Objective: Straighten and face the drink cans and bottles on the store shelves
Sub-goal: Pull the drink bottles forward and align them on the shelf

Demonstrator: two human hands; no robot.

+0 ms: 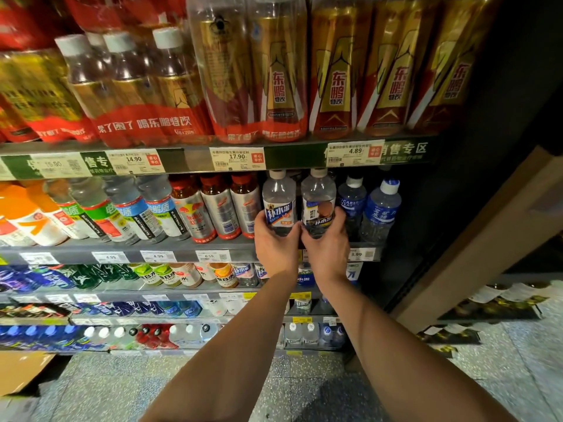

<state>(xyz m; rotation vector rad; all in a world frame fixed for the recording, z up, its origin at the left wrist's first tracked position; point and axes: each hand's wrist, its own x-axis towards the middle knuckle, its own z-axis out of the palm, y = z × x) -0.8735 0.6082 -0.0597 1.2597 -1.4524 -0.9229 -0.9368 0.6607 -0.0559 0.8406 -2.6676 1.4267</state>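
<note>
While the left hand (275, 240) is gripping one clear bottle (278, 202) and the right hand (326, 242) its neighbour (318, 201) on the second shelf (128, 248), both labels should be turning squarely forward, bases level.

Two clear bottles stand side by side on the second shelf (128, 249). The left bottle (278, 202) has a white cap and a blue and white label that faces out. The right bottle (318, 202) has a white cap too, but its label is turned partly sideways. To their right stand two blue bottles (370, 208), upright, with their labels facing front
</note>
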